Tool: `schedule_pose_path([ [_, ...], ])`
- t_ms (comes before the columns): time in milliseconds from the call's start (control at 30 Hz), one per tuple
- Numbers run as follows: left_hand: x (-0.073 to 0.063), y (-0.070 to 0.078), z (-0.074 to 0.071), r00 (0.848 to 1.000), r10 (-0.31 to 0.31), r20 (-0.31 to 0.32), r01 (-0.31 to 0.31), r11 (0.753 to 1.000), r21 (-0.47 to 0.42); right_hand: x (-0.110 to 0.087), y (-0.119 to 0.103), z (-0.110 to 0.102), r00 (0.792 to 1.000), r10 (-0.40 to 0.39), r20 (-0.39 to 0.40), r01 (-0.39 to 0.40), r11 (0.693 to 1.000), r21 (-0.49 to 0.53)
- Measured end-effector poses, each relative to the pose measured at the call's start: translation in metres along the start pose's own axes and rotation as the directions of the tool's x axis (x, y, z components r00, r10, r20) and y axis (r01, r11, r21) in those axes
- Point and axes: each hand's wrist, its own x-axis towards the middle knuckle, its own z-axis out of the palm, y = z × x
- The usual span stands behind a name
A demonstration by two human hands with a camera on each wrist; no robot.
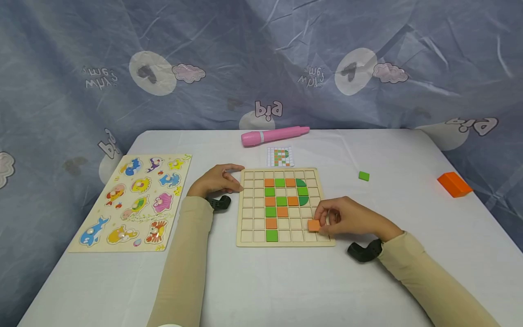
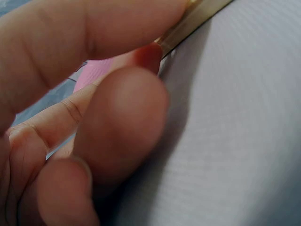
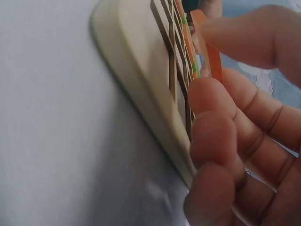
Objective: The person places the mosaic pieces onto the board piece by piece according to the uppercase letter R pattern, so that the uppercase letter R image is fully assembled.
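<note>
In the head view a wooden grid board (image 1: 253, 241) lies on the table, with orange, green and dark green tiles set in several of its squares. My right hand (image 1: 347, 217) is over the board's lower right part and pinches an orange square tile (image 1: 313, 225) between thumb and fingers. The right wrist view shows this tile (image 3: 214, 61) edge-on, tilted above the grid. My left hand (image 1: 217, 179) rests at the upper left of the board, its fingers touching the edge and its thumb beside it. In the left wrist view the fingertips meet the board's edge (image 2: 186, 33).
A small pattern card (image 1: 280, 156) lies behind the board, below a pink pen-shaped object (image 1: 275, 135). One green tile (image 1: 364, 175) and an orange block (image 1: 454, 184) lie to the right. A sea-animal puzzle board (image 1: 122, 218) lies on the left.
</note>
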Motion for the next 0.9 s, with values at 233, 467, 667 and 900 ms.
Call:
schedule_pose_path([
  [233, -0.001, 0.000, 0.000, 1.000, 0.000, 0.006, 0.000, 1.000, -0.007, 0.001, -0.005, 0.004, 0.999, -0.031, 0.036, 0.031, 0.999, -0.009],
  [467, -0.003, 0.002, 0.000, 1.000, -0.005, 0.003, 0.005, 1.000, 0.003, 0.002, -0.007, 0.008, 0.998, -0.040, 0.056, 0.042, 0.998, -0.035],
  [667, -0.003, 0.004, 0.001, 1.000, -0.015, 0.005, 0.015, 1.000, -0.018, 0.001, -0.007, 0.010, 0.998, -0.043, 0.053, 0.046, 0.997, -0.058],
  [900, -0.002, 0.003, 0.001, 1.000, -0.017, 0.005, 0.017, 1.000, -0.024, 0.002, -0.007, 0.012, 0.998, -0.034, 0.052, 0.038, 0.996, -0.077],
])
